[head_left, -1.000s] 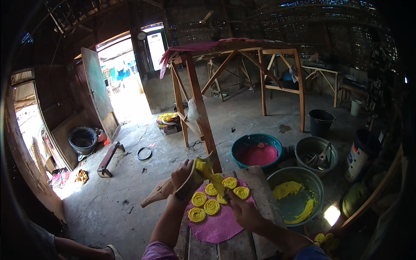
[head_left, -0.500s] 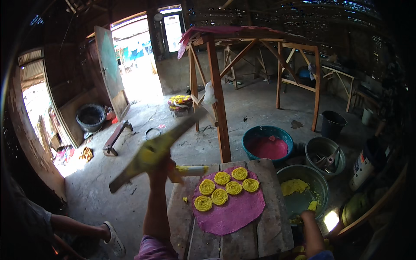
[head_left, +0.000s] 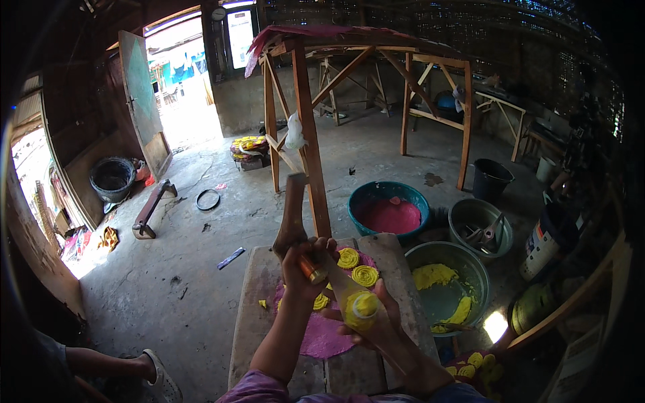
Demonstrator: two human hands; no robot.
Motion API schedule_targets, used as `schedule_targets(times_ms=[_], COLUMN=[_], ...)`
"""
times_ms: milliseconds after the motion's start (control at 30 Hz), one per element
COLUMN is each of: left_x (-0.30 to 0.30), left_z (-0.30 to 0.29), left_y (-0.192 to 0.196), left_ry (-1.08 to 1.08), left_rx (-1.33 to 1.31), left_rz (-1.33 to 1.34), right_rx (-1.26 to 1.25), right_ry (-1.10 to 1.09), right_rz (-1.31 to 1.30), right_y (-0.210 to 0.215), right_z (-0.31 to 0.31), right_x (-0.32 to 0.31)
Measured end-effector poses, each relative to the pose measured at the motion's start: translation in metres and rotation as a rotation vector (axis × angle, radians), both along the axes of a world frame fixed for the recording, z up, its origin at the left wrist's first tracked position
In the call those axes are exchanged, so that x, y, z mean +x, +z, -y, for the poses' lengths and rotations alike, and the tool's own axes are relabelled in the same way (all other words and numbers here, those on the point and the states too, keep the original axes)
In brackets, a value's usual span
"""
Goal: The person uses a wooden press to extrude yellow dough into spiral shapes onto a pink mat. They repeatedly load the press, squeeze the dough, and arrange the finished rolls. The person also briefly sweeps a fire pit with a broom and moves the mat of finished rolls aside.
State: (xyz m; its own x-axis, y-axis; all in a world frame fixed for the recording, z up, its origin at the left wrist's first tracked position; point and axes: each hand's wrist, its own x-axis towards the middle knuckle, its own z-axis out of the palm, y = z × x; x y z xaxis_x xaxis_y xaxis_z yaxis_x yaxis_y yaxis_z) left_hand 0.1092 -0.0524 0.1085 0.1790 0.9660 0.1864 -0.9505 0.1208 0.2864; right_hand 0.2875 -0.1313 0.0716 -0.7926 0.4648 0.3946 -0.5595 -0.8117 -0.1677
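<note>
Pressing tool: a wooden press (head_left: 316,252) held upright above the near middle of the surface; its long axis runs from a dough-filled end near the chest up and slightly left to a wooden handle pointing away from the person.
Tool's lower end: a cylinder packed with yellow dough (head_left: 363,305), its open face turned toward the camera.
Left hand (head_left: 304,269): fingers wrapped closed around the tool's middle, just below the handle.
Right hand (head_left: 376,322): fingers cupped beneath the dough-filled end, touching it; whether they close fully cannot be told.
Coils: yellow dough spirals (head_left: 357,267) lying on a pink cloth (head_left: 319,336), just beyond and under the hands.
Surface (head_left: 259,316): a plank top; its left strip lies bare, and its left and far edges drop to the concrete floor (head_left: 201,269).
Right margin: a bowl of yellow dough (head_left: 447,289) stands just beside the surface's right edge, so room is tight there.
Beyond the far edge: a wooden post (head_left: 310,148) rises close behind the surface; a blue basin of pink dough (head_left: 390,211) and a basin of tools (head_left: 480,228) sit on the floor to its right.
Open room: wide floor to the left, toward a sunlit doorway (head_left: 185,101).
Lower left: another person's sandalled foot (head_left: 158,376).
</note>
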Motion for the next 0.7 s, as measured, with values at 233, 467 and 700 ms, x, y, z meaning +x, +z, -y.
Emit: schedule_targets(times_ms=[233,467,700], left_x=[-0.064,-0.052,-0.029], left_z=[0.03,0.082,0.114], left_y=[-0.053,0.004,-0.022], left_ry=[0.777,0.266,-0.188], left_rx=[0.751,0.793,0.882], left_rz=[-1.567,-1.985,-1.38], right_rx=[0.424,1.568,1.87], right_ry=[-0.979,-1.298,-0.978], right_rz=[0.78,1.167,1.131], right_y=[0.049,0.084,0.072], right_z=[0.01,0.013,0.031], right_x=[0.057,0.033,0.017])
